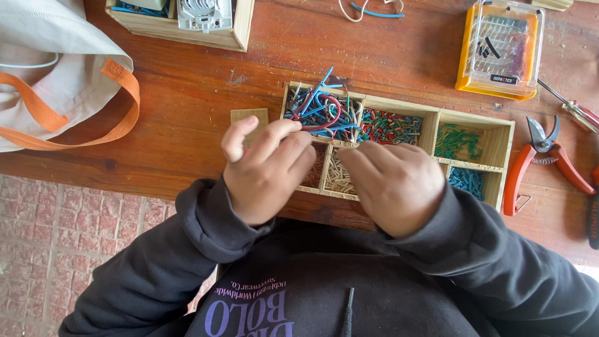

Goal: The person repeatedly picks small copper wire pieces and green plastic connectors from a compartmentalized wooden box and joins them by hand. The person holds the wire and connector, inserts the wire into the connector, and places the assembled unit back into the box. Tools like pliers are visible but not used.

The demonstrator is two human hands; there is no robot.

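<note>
A wooden box [493, 134] with several compartments sits on the wooden table, holding sorted wire pieces: a tangle of blue and red wires [324, 109], red and green bits [390, 125], green pieces [458, 140], blue pieces [467, 181] and pale pieces [337, 175]. My left hand [268, 168] hovers over the box's left end. Its fingers are pinched together at the tangle, where a red wire runs into the fingertips. My right hand [396, 184] is over the front middle compartments, its fingers curled down and its back to the camera. Anything in it is hidden.
A beige bag with orange straps [56, 75] lies at the left. A wooden tray [187, 28] stands at the back. A small wooden block [249, 115] is beside the box. At the right are a yellow clear case [502, 47], orange-handled cutters [543, 159] and a screwdriver [577, 112]. Brick floor [75, 231] lies below the table edge.
</note>
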